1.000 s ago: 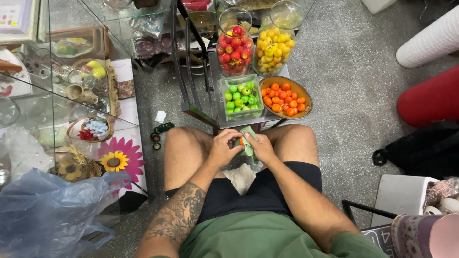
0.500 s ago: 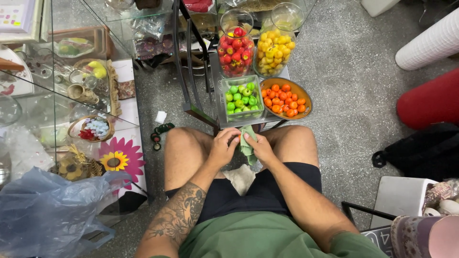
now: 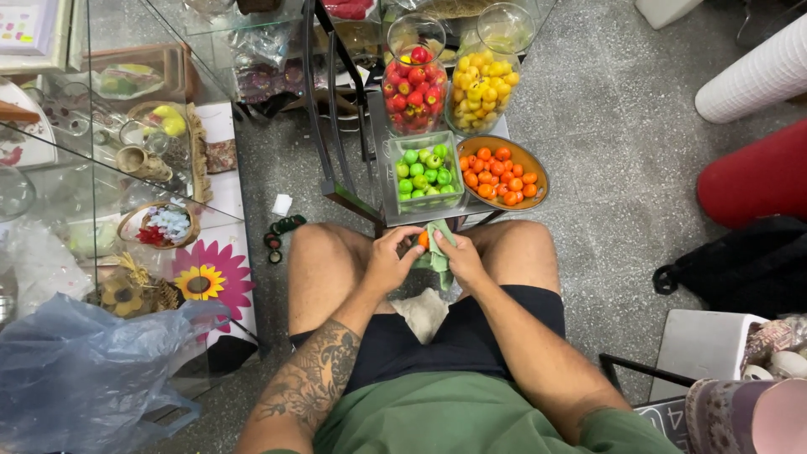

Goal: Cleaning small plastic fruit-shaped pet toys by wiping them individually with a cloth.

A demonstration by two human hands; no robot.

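Your left hand [image 3: 388,262] pinches one small orange fruit-shaped bead [image 3: 424,240], while your right hand [image 3: 461,259] grips a crumpled green cloth [image 3: 438,252] against it: wiping, apparently. Just beyond both hands sit one green-filled square tray [image 3: 424,171], one orange-filled oval bowl [image 3: 503,171], two glass jars.
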